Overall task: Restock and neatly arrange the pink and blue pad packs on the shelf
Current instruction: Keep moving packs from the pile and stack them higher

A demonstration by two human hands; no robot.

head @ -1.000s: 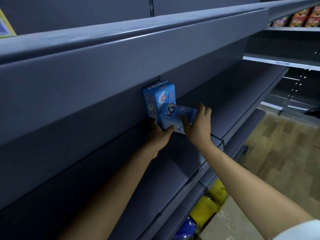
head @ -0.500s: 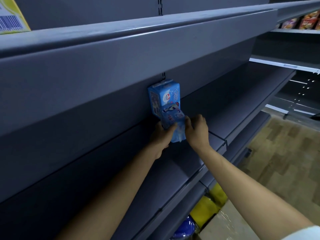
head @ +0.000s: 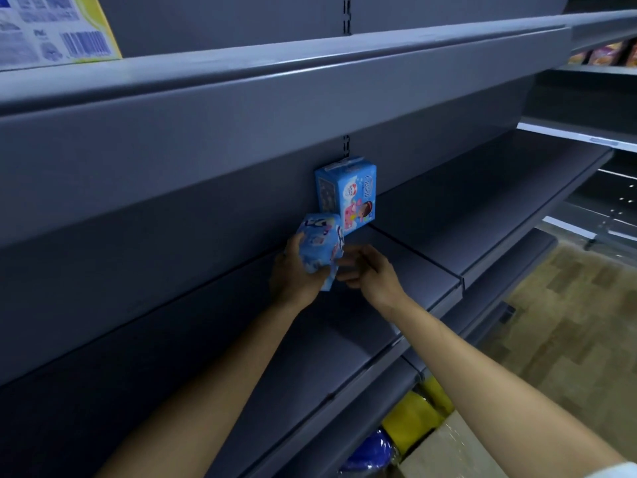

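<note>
pack (head: 319,248) in left hand (head: 293,281), right (head: 370,276) seemingly apart

Yellow-edged pack (head: 51,29) with a blue barcode stands top left, cut off by the frame. Orange snack packs (head: 606,55) sit on a neighbouring rack far right, blurred. Low down, yellow bags (head: 410,422) and a blue wrapped bundle (head: 368,453) lie beside a cardboard box (head: 448,453), near the brown wood-pattern floor (head: 568,322).
</note>
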